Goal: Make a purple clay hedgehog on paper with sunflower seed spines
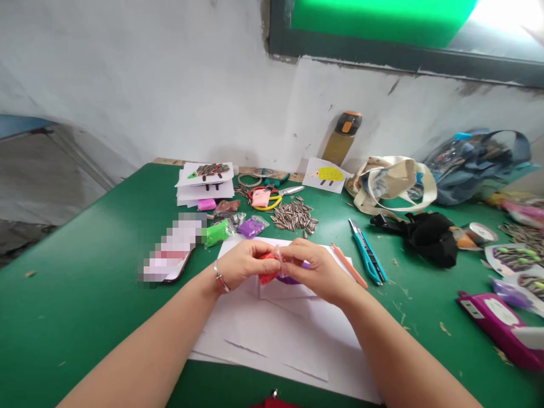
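My left hand (249, 263) pinches a small clear bag with red clay (267, 276) in it. Opposite it, my right hand (314, 266) has its thumb and fingers closed on the bag's clear top edge. Both hands meet above white paper sheets (272, 334). Something purple (289, 280) shows on the paper just under the fingers, partly hidden by them. Beyond the hands lie a green clay bag (218, 233), a purple clay bag (253, 226) and a pile of striped seeds (294, 216).
A phone (174, 249) lies left; an orange pen-like stick (349, 265) and a teal cutter (368, 252) lie right. Scissors (272, 198), seed-decorated cards (206, 174), a bottle (342, 137), a cloth bag (391, 184) and a magenta case (501, 328) surround the work area.
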`<action>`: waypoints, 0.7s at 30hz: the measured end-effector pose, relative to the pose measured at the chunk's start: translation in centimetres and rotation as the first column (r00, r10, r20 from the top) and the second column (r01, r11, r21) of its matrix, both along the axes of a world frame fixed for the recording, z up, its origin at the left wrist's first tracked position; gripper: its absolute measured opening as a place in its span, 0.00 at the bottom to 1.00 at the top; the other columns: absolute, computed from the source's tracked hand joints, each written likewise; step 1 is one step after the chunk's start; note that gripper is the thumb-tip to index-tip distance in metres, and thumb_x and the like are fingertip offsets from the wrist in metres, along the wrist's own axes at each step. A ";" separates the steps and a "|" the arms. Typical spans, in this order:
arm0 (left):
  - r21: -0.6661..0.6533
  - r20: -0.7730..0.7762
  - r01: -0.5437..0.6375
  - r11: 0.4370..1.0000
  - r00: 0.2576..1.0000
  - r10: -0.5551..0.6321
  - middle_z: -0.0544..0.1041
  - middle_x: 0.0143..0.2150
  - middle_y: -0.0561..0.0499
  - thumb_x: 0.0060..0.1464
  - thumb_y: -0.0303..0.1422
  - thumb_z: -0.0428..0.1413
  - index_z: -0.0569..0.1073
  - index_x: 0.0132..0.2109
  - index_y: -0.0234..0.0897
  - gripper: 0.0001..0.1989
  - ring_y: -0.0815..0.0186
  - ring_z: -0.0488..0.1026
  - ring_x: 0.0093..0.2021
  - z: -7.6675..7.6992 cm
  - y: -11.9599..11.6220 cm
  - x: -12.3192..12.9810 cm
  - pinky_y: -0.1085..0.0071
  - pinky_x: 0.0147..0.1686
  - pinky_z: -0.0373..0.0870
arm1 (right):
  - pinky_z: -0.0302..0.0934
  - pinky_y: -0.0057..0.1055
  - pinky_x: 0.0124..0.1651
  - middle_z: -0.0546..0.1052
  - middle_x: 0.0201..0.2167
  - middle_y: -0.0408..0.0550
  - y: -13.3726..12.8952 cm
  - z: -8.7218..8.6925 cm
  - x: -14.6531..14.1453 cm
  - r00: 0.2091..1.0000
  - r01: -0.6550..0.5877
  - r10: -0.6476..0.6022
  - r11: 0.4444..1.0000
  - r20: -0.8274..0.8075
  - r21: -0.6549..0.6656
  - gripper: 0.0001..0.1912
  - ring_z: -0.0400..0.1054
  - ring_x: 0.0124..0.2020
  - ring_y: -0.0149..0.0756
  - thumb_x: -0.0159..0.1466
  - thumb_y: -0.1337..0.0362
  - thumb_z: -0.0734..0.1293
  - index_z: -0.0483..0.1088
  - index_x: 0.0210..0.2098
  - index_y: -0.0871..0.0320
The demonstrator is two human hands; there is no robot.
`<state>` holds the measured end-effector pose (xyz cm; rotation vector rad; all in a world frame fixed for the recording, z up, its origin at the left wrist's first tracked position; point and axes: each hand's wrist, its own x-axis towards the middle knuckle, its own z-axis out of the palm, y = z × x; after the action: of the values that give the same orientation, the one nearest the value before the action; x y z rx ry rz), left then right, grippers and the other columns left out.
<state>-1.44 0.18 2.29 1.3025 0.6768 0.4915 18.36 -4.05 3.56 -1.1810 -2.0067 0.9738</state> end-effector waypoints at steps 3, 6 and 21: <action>-0.015 0.004 0.004 1.000 1.000 -0.004 0.70 0.24 0.56 0.54 0.33 0.61 0.73 0.29 0.32 0.10 0.74 0.64 0.25 -0.1 -0.1 0.1 0.76 0.28 0.60 | 0.59 0.26 0.39 0.70 0.29 0.41 0.0 -0.1 0.1 0.999 0.011 -0.012 1.000 0.036 0.024 0.08 0.66 0.35 0.30 0.65 0.69 0.66 0.75 0.31 0.53; -0.027 0.009 -0.004 1.000 1.000 0.004 0.70 0.24 0.56 0.54 0.33 0.61 0.73 0.29 0.32 0.09 0.74 0.64 0.25 -0.3 -0.2 0.2 0.76 0.27 0.60 | 0.59 0.26 0.38 0.70 0.31 0.40 0.1 -0.3 0.2 0.999 0.005 -0.008 0.998 0.049 0.057 0.07 0.67 0.35 0.29 0.64 0.70 0.66 0.75 0.32 0.52; -0.020 0.066 -0.055 0.998 0.996 0.056 0.69 0.23 0.54 0.54 0.39 0.63 0.76 0.34 0.30 0.14 0.74 0.63 0.24 0.4 -0.4 0.1 0.75 0.27 0.58 | 0.62 0.28 0.39 0.71 0.36 0.42 -0.1 -0.3 0.3 0.999 0.021 -0.017 0.992 -0.032 0.126 0.06 0.67 0.36 0.30 0.65 0.67 0.67 0.77 0.35 0.51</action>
<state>-1.35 -0.22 2.68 1.2472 0.6620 0.5704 18.71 -4.19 3.23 -1.1080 -1.9982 0.8379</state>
